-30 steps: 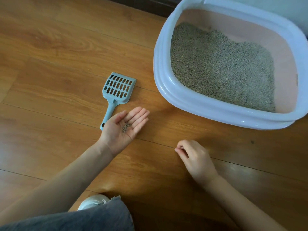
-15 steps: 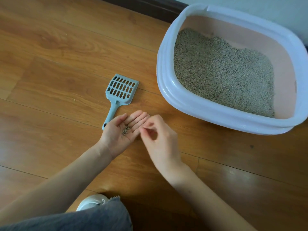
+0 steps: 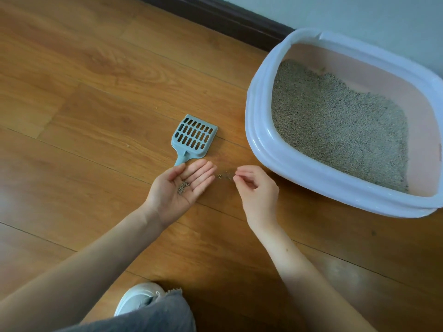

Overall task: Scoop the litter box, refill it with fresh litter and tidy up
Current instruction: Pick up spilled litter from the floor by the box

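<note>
The left hand (image 3: 178,188) lies palm up just above the wooden floor (image 3: 96,97), fingers straight and together pointing toward 1 o'clock, flat and wide, with a small heap of grey litter grains (image 3: 183,187) resting in the hollow of the palm. The right hand (image 3: 257,188) sits just at its 3 o'clock, knuckles up, fingers curled in with thumb and forefinger tips drawn together at the hand's 10 o'clock edge — a narrow pinch, though whether a grain is held between them is too small to tell. Between the two hands a few loose spilled grains (image 3: 224,175) lie on the floor, blurred, just at 9 o'clock of the pinching fingertips.

The blue-grey slotted scoop (image 3: 193,140) lies flat on the floor at 12 o'clock of the left hand, head toward 1 o'clock; its handle runs down toward 7 o'clock and its end is hidden behind the left fingers, so contact cannot be judged.

The litter box (image 3: 260,130) stands on the floor at 2 o'clock of the hands, well apart from the scoop's head, with a pale blue-white rim and pink inner walls. Grey litter (image 3: 340,125) covers its bottom, banked higher toward the near wall. Behind the box, at 12 o'clock, a dark skirting board (image 3: 215,15) meets a pale wall (image 3: 359,17).

At 6 o'clock of the view a white shoe (image 3: 137,297) shows under a frayed grey trouser leg (image 3: 148,317)
</note>
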